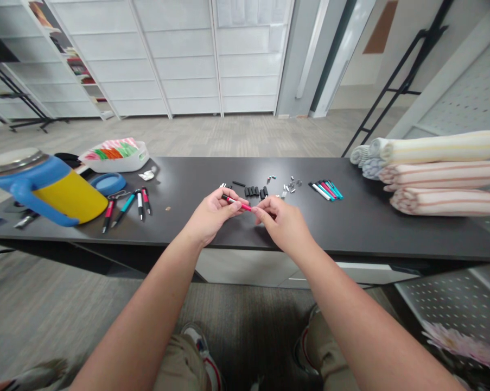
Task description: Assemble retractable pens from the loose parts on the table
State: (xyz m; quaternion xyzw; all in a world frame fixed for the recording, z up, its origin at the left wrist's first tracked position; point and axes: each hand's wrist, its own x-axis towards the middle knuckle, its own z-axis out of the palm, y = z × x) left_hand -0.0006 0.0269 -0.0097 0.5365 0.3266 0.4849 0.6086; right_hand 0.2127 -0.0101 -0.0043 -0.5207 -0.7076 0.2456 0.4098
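A red pen barrel (245, 207) with a dark end lies across both hands, above the front part of the dark tabletop. Its dark left end rests in the fingers of my left hand (214, 214). At its right end, my right hand (283, 220) pinches it between thumb and fingertips. Just behind the hands lie several short black grips (252, 191) and a black rod (239, 183). Small silver metal pieces (290, 186) are scattered behind my right hand. To the right, several pen barrels (326, 190) in white, red, black and teal lie side by side.
On the left stand several pens (139, 204), a blue and yellow mug (61, 190) lying tilted, a blue ring-shaped lid (107, 183) and a white bin (141, 157) of coloured packets. Rolled towels (444, 174) are stacked at the right. The table's front edge (375, 254) runs below my hands.
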